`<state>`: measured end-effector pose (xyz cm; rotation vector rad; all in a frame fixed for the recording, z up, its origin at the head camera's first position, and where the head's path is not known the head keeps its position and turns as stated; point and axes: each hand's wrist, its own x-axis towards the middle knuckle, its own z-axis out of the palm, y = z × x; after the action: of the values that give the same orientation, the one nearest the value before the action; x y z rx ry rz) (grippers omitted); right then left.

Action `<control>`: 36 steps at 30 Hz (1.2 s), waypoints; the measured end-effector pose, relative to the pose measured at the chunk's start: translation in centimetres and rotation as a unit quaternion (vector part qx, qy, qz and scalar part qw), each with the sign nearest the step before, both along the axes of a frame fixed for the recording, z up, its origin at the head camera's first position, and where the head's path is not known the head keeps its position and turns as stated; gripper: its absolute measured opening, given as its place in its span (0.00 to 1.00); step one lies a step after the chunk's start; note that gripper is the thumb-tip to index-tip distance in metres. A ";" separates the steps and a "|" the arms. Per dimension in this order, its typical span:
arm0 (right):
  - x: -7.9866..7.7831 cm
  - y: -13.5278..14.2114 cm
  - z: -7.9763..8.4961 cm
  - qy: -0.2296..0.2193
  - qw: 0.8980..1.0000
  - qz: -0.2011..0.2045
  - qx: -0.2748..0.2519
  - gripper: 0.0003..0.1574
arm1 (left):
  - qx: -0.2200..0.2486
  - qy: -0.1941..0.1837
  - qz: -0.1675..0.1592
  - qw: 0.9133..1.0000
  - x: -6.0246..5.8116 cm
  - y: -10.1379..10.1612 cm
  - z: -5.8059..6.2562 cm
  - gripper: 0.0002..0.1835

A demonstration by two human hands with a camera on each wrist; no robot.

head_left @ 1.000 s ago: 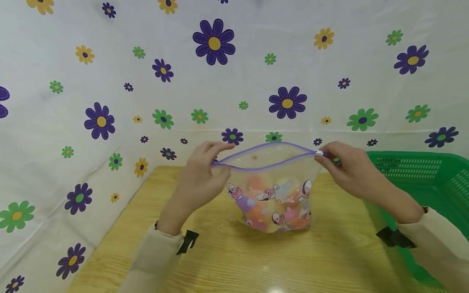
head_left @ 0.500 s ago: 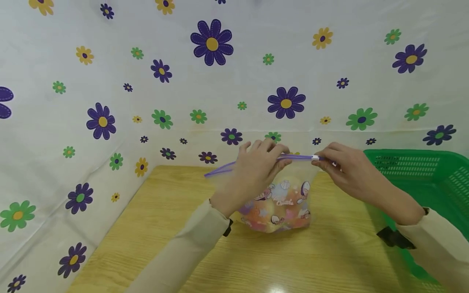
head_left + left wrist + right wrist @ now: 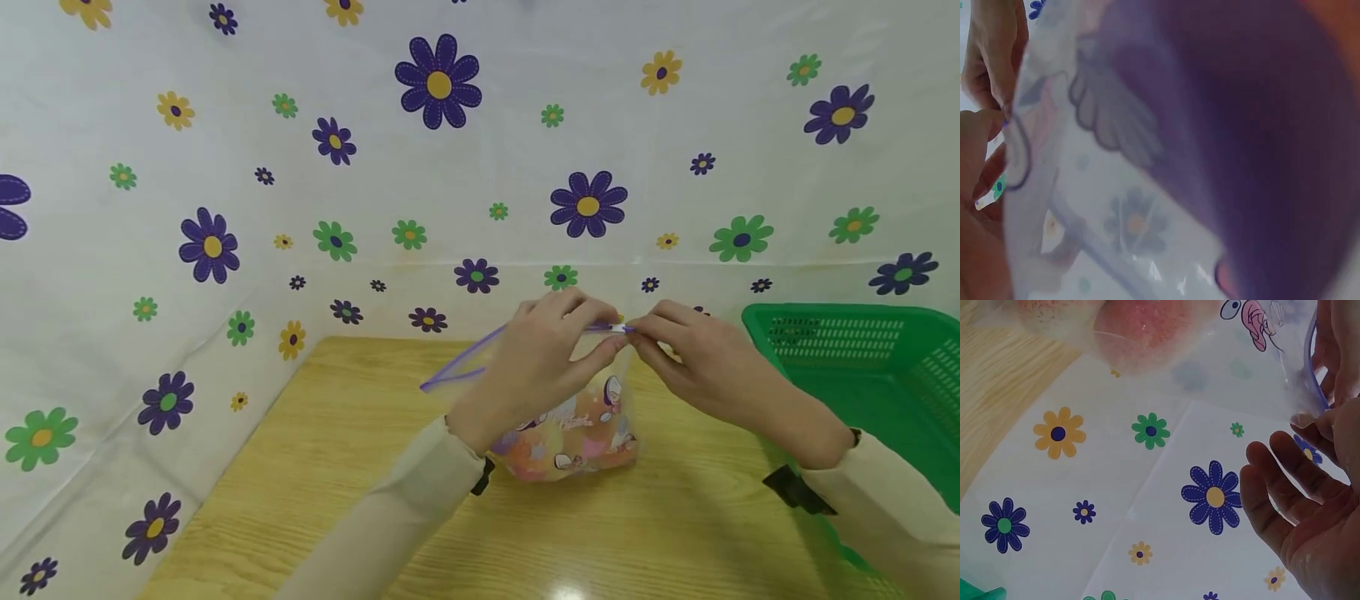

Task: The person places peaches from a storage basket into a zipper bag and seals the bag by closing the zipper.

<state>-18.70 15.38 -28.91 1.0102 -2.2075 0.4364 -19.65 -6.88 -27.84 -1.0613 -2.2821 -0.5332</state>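
Observation:
A clear zip bag [image 3: 581, 429] printed with cartoon figures stands on the wooden table [image 3: 390, 500], filled with pink, orange and yellow pieces. Its purple zip strip [image 3: 465, 367] runs up from the left to the hands. My left hand [image 3: 558, 346] pinches the strip near its right end. My right hand [image 3: 667, 346] pinches the white slider [image 3: 618, 329] at that end, fingertips almost touching the left hand. In the right wrist view the bag [image 3: 1210, 337] hangs above my right hand [image 3: 1310, 487]. The left wrist view is filled by the bag [image 3: 1166, 156], blurred.
A green plastic basket [image 3: 862, 367] stands at the table's right side, close to my right forearm. White cloth with purple, green and yellow flowers [image 3: 438, 83] covers the back wall and left side. Bare wood lies in front and to the left.
My left hand has slid along the zip strip from the bag's left end to its right end, meeting the right hand. The bag's mouth, open a second ago, is now pressed flat.

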 end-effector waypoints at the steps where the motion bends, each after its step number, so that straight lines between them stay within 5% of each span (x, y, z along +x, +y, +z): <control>1: 0.0 -0.1 0.0 0.007 1.000 -0.003 0.003 0.14 | 0.002 0.002 -0.003 1.000 0.0 0.2 -0.1 0.12; 13: -0.3 0.3 0.1 0.036 0.999 -0.001 0.014 0.16 | 0.023 0.026 -0.020 0.999 -0.7 1.2 -0.7 0.10; 36: -0.5 0.7 0.4 0.030 0.999 -0.006 0.026 0.10 | 0.030 0.042 0.019 0.998 -0.8 1.5 -0.9 0.07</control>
<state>-19.18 16.09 -28.48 1.0225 -2.1808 0.3407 -20.49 -5.37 -28.76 -0.9899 -2.1953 -0.5274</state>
